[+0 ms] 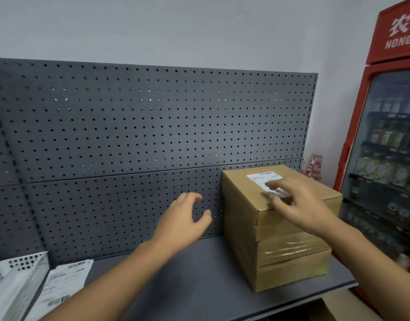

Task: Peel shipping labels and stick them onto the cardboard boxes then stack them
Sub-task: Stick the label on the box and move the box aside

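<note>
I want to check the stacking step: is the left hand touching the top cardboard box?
Apart. The head view shows the left hand beside the top cardboard box, with dark pegboard visible between them.

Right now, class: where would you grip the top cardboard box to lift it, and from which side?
Probably the left and right walls of the top cardboard box, left hand and right hand reaching in from the front: it is broad, its back nears the pegboard, both sides stand free.
</note>
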Demonstrator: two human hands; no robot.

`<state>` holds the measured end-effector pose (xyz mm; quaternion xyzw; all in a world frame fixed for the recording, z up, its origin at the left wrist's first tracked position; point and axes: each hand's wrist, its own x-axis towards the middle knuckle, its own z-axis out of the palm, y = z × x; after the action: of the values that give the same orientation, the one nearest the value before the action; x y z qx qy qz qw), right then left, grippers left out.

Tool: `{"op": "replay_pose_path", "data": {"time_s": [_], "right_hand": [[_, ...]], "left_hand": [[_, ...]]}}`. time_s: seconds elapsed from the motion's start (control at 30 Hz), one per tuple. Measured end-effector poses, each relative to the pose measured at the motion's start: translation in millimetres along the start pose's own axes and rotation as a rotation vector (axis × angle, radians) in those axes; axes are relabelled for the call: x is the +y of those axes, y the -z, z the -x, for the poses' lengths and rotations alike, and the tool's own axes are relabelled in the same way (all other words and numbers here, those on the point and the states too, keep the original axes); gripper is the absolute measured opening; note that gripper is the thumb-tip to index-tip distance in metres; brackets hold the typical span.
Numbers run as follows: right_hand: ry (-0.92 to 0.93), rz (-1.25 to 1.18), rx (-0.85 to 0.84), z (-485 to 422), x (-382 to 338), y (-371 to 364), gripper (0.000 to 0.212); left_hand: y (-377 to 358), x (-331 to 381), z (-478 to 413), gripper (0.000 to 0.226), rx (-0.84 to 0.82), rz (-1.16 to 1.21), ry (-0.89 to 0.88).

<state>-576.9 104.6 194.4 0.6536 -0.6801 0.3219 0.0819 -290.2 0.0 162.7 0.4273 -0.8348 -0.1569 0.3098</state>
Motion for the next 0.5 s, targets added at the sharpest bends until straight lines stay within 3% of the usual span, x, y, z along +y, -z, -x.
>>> {"op": "replay_pose_path", "data": {"time_s": [0.5], "right_hand": [[0.205, 0.089, 0.029, -1, -94, -58, 0.046]], "left_hand": [[47, -76, 58, 0.054, 0.087, -0.178, 0.054]]}}
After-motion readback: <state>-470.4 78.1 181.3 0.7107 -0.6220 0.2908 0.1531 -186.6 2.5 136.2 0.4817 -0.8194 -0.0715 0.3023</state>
